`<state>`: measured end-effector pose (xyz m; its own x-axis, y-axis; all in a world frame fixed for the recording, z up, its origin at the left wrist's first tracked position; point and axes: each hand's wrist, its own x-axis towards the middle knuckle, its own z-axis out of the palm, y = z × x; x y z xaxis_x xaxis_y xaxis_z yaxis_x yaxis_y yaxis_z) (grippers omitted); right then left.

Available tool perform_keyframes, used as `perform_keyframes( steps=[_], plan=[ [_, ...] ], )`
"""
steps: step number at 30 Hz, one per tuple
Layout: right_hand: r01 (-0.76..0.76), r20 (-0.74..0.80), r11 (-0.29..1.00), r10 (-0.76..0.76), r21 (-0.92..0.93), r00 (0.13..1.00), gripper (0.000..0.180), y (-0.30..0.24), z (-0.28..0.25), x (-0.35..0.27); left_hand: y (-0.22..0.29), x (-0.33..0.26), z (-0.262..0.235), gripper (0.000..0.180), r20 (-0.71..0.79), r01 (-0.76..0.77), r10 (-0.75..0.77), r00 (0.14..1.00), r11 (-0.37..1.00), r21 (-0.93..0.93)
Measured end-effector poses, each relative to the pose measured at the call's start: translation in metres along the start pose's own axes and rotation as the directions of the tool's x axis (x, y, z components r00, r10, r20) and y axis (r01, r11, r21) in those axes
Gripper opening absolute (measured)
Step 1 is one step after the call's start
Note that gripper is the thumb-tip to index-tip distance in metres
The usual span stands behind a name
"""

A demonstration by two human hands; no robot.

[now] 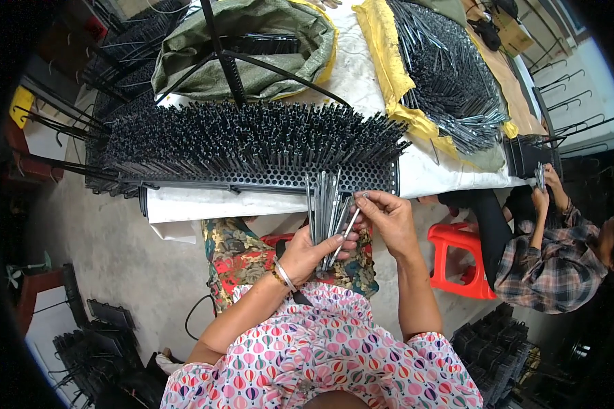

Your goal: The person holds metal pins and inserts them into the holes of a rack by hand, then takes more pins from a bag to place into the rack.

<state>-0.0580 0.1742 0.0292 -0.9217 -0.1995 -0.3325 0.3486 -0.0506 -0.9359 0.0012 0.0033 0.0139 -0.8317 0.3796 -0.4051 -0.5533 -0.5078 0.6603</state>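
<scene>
A fanned bundle of thin grey metal rods (326, 201) is gripped in my left hand (307, 253), above my lap and just in front of the table edge. My right hand (394, 223) pinches the upper end of a single metal rod (352, 223), whose lower part leans against the bundle. Just beyond both hands lies a black perforated rack (280, 178). Many dark rods (245, 140) stand upright in its holes, while the row of holes along the near edge is bare.
An open green woven sack (184, 51) and a yellow-edged sack (383, 61) full of dark rods lie behind the rack. At right, a co-worker (552, 266) holds some rods near a red plastic stool (457, 262). Hooked racks (566, 102) stand around the sides.
</scene>
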Motion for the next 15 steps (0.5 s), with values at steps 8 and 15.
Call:
perform_keyframes(
  steps=[8,15],
  plan=[
    [0.265,-0.139,0.960,-0.276,-0.089,0.951,0.019,-0.017,-0.006,0.001,-0.003,0.004,-0.003,0.028,-0.091,-0.014,0.017,0.996,0.999,0.044],
    [0.189,-0.132,0.979,-0.197,-0.073,0.971,0.020,-0.010,0.000,0.002,-0.002,0.005,0.002,0.027,-0.022,0.039,-0.038,0.999,0.999,0.010]
  ],
)
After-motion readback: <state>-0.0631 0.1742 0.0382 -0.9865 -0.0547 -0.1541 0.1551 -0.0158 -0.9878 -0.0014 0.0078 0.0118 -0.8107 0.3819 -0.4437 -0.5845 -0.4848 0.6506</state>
